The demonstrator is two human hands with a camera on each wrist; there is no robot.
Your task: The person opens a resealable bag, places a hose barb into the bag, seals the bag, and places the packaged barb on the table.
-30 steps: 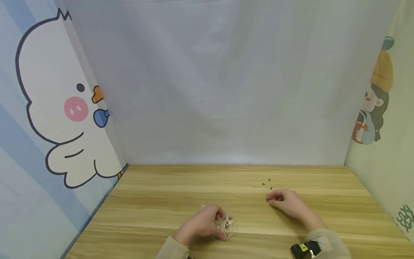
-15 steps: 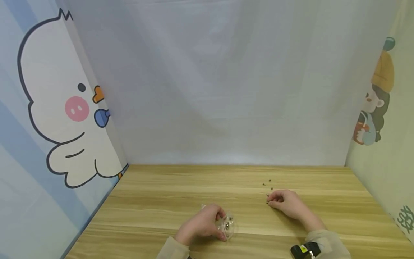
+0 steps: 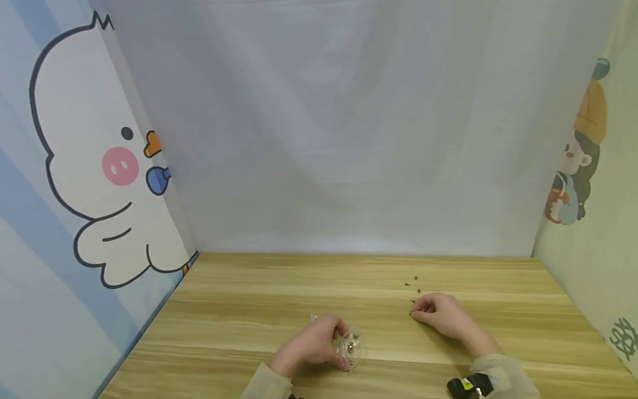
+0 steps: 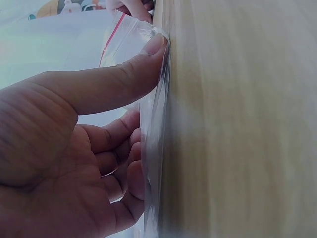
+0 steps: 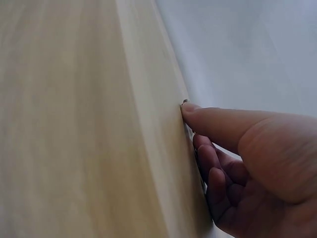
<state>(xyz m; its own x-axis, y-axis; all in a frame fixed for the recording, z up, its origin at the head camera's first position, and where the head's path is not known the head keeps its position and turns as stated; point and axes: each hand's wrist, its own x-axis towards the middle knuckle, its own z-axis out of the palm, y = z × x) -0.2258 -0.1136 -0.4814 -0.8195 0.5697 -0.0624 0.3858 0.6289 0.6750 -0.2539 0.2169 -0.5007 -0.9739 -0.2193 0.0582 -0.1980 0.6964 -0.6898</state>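
Note:
My left hand (image 3: 309, 344) rests on the wooden table (image 3: 239, 310) and grips a small clear zip bag (image 3: 351, 348) with several small metal screws inside. In the left wrist view the thumb (image 4: 114, 84) pinches the bag's film (image 4: 153, 148) against the curled fingers. My right hand (image 3: 442, 313) lies further right, its fingers curled and their tips on the tabletop. In the right wrist view a small screw (image 5: 184, 102) sits at the tip of the right hand's (image 5: 242, 158) thumb. A few loose dark screws (image 3: 415, 285) lie just beyond that hand.
A white backdrop closes the far side of the table. A duck cartoon panel (image 3: 89, 166) stands on the left and a panel with a cartoon figure (image 3: 578, 155) on the right. A black wrist camera strap (image 3: 468, 385) shows on the right sleeve.
The right hand's fingertips have drawn slightly nearer to me on the tabletop. The left hand and the bag have stayed where they were.

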